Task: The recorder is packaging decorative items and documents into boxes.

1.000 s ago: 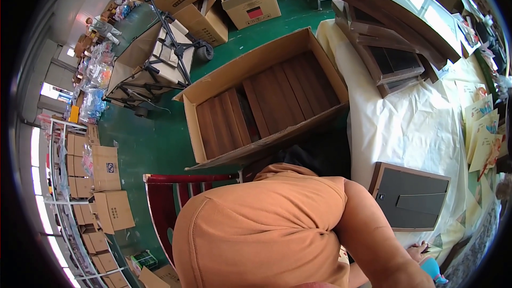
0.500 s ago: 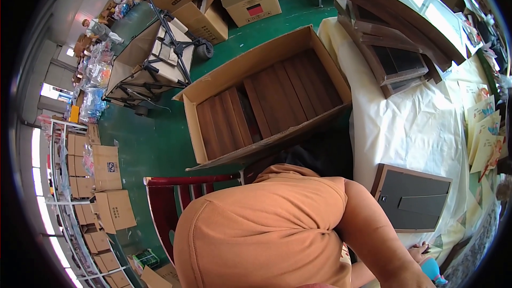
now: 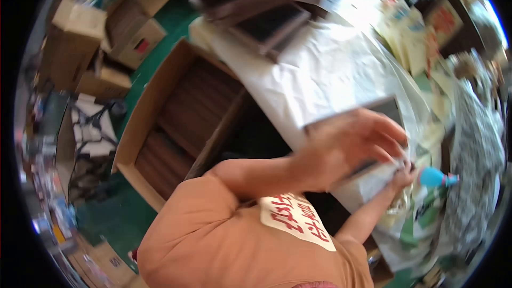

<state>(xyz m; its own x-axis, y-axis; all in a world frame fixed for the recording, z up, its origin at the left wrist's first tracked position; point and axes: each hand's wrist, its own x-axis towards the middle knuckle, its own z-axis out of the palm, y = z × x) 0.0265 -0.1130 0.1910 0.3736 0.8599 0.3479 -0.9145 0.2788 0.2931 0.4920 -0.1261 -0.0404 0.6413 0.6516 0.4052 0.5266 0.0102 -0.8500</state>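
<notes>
A dark-backed picture frame [image 3: 388, 109] with a thin wooden edge lies on the white-covered table. My left hand [image 3: 354, 141] passes over it, blurred, its fingers bent and spread with nothing seen between them; it hides much of the frame. Beside the frame's near right corner is my right hand [image 3: 404, 175], with fingers curled together. What they hold, if anything, is too small and blurred to name. Just right of that hand lies a light-blue rounded bottle-like thing [image 3: 433, 177] with a pink and blue tip.
An open carton [image 3: 154, 112] of brown wooden pieces stands left of the table [image 3: 314, 74]. Dark wooden frames [image 3: 266, 24] are stacked at the table's far end. Crumpled clear plastic [image 3: 472, 149] lines the right side. More cartons [image 3: 133, 40] and a folding cart [image 3: 90, 128] stand far left.
My view has swung right, toward the table. The left arm has lifted, bringing that hand up over the picture frame. My right hand stays low by the light-blue thing.
</notes>
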